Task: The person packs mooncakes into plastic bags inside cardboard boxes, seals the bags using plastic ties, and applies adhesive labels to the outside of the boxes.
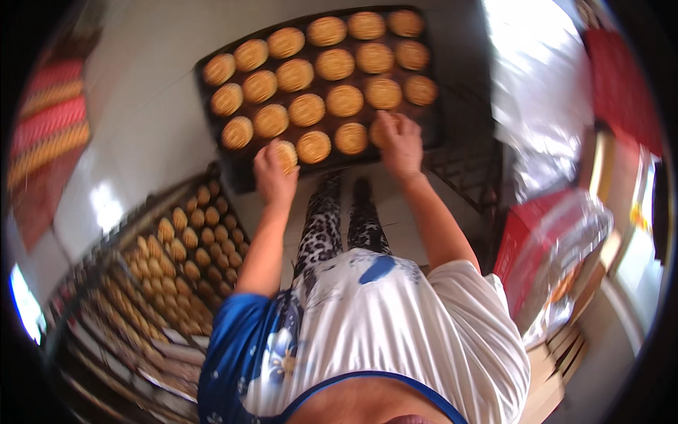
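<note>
A dark baking tray (318, 168) lies before me, filled with rows of round golden pastries (335, 64) with patterned tops. At the near left corner my left hand (275, 177) has its fingers around a pastry (287, 157) of the front row. My right hand (402, 146) grips another pastry (377, 133) at the right end of the same row, its fingers covering most of it. Both of these pastries are still at tray level. Motion blur softens the pastries' outlines.
To my left stands a rack (132, 238) with trays of smaller pastries (204, 233). Red and yellow stacked items (50, 116) lie at far left. On the right are clear plastic sheeting (535, 79), a red box (529, 228) and a dark metal frame (466, 175). The floor (143, 106) is pale tile.
</note>
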Available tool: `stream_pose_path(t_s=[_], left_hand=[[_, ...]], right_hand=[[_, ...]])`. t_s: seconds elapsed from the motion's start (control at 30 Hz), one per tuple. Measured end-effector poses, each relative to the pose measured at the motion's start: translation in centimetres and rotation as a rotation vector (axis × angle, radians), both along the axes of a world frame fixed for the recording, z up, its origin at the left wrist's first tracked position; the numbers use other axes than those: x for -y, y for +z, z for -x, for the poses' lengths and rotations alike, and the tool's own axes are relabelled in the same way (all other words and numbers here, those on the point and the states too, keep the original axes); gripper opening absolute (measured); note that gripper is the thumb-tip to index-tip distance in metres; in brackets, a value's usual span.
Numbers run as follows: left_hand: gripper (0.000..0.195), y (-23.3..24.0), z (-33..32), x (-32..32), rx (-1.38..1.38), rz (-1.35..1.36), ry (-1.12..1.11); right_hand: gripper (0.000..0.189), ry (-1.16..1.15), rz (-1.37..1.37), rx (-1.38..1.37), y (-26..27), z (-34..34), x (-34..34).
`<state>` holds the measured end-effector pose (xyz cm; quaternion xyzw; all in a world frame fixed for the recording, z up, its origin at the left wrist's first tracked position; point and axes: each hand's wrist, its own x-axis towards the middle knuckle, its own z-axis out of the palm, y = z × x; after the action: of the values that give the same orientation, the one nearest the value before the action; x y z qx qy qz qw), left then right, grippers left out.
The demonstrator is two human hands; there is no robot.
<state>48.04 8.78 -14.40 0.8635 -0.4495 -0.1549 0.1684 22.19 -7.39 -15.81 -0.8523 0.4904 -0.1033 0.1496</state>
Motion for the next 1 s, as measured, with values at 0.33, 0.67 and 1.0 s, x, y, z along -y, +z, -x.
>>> stream_pose_path(t_s=[0.33, 0.67, 1.0], left_hand=[[0.094, -0.7, -1.7, -2.0, 0.141, -0.120, 0.017], [0.088, -3.1, -3.9, -2.8, 0.205, -0.073, -0.099], [0.087, -3.8, -9.0, -2.8, -0.477, 0.088, 0.316]], right_hand=[[0.071, -0.066, -0.083, 0.061, -2.0, -2.7, -0.4], [0.078, -0.047, -0.231, 0.013, -1.1, -2.7, 0.2], [0.094, -0.460, -0.434, 0.851, 19.2, 8.7, -2.6]])
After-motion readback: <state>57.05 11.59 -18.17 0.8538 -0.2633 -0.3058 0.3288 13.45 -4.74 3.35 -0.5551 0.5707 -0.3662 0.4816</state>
